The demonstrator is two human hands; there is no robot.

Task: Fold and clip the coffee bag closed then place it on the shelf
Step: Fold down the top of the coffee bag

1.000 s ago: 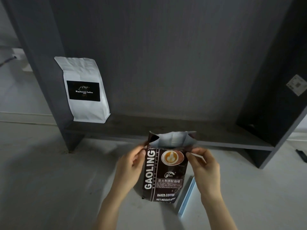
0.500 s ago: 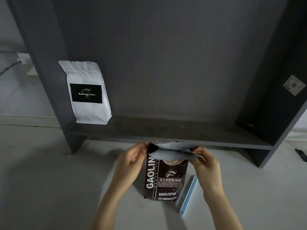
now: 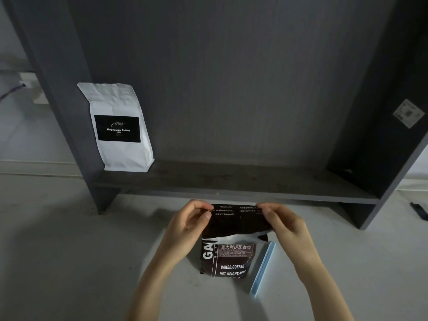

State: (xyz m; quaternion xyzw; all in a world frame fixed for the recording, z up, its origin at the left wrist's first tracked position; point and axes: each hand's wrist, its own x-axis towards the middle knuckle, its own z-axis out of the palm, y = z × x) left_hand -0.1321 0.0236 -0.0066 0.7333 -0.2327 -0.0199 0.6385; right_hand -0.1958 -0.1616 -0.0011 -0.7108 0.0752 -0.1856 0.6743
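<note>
A dark brown coffee bag (image 3: 231, 260) with white lettering stands on the pale floor in front of the shelf. Its top flap is folded forward and down over the front, so the back's print shows upside down. My left hand (image 3: 188, 224) pinches the left end of the fold. My right hand (image 3: 283, 222) pinches the right end. A light blue bag clip (image 3: 262, 269) lies on the floor just right of the bag, untouched. The dark grey shelf board (image 3: 231, 181) runs behind the bag.
A white coffee bag (image 3: 120, 127) with a black label stands at the shelf's left end against the side panel. The shelf's right side panel (image 3: 382, 135) bears a small white sticker. A wall socket with a cable sits far left.
The bag's open silver-lined top has been folded forward and down over the front, covering the cup picture. Both hands moved with the fold, still holding its ends.
</note>
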